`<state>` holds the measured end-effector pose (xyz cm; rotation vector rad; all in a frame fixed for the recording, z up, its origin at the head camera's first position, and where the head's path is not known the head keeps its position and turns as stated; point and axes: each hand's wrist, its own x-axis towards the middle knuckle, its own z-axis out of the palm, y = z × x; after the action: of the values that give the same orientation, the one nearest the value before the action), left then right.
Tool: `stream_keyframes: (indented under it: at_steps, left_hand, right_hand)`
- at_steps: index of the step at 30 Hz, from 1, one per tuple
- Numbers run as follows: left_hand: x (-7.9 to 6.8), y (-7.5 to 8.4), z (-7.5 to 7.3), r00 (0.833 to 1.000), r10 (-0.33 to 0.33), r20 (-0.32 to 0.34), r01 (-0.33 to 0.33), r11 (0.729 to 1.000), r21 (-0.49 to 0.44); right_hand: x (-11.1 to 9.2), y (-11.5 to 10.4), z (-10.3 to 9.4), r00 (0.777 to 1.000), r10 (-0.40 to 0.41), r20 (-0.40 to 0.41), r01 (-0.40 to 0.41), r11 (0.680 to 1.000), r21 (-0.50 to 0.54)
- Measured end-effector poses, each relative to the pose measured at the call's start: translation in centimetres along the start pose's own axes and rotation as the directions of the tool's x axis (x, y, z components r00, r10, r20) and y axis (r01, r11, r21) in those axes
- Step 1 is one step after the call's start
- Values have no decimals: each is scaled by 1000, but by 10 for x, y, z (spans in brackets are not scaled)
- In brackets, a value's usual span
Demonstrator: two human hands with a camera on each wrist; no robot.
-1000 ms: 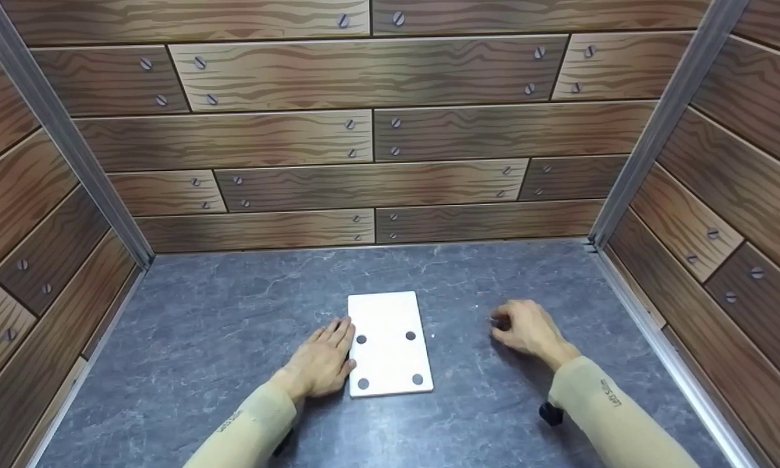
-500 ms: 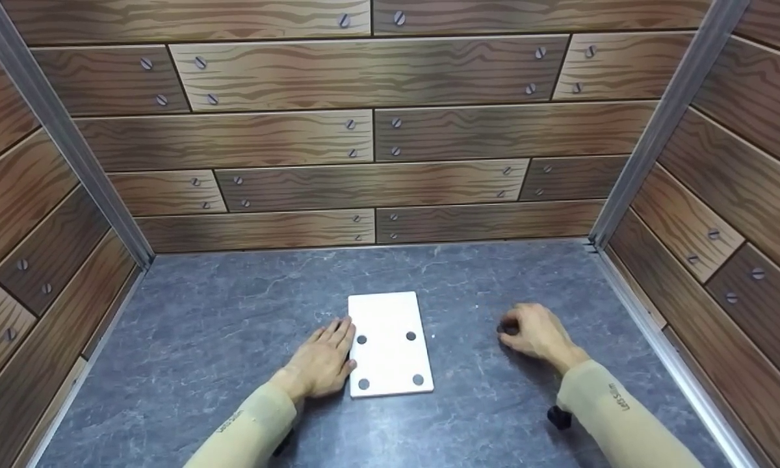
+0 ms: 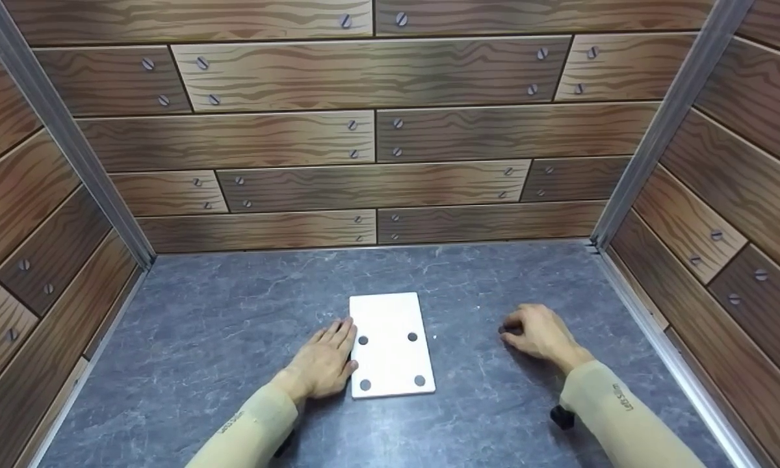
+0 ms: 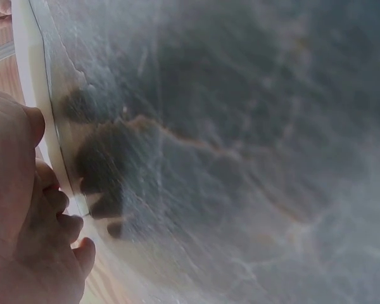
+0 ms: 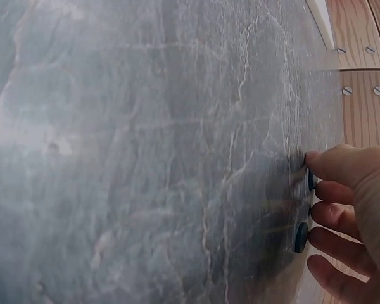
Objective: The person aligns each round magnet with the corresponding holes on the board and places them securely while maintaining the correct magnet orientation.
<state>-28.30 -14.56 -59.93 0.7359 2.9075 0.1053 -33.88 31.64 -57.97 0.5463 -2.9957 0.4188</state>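
Note:
A white rectangular plate (image 3: 390, 312) lies on the grey marbled surface, with several round grey spots that look like holes. My left hand (image 3: 322, 364) rests against its left edge, fingers extended; in the left wrist view the fingertips sit by the plate's pale edge (image 4: 41, 82). To the right of the plate and apart from it, my right hand (image 3: 536, 331) is low over the surface with curled fingers. The right wrist view has one small dark disc (image 5: 312, 180) between thumb and index finger and another dark disc (image 5: 301, 237) at the fingertips of the other fingers.
Wood-patterned panels (image 3: 364, 78) enclose the surface at the back and both sides, with grey metal strips (image 3: 656, 123) at the corners. Two tiny white specks lie between the plate and my right hand. A black wrist fitting (image 3: 562, 417) hangs under my right sleeve.
My right hand has shifted slightly right and toward me, then nearly stopped. The left hand and the plate have stayed in place.

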Motion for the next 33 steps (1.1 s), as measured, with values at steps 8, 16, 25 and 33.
stream_keyframes:
  at_steps: [8,16,25,33]
  left_hand:
    - [2,-2,0,1000,12,-10,-12,1000,7]
    - [1,-1,0,1000,12,-12,-12,1000,8]
    - [-3,1,-2,1000,22,-16,-22,1000,14]
    - [-1,0,-1,1000,17,-17,-16,1000,20]
  right_hand:
    - [3,-1,-1,998,20,60,-19,1000,-5]
    - [3,-1,0,998,-4,62,4,1000,0]
    - [2,3,1,999,-49,0,49,999,2]
    - [3,1,2,1000,-20,-17,20,999,25]
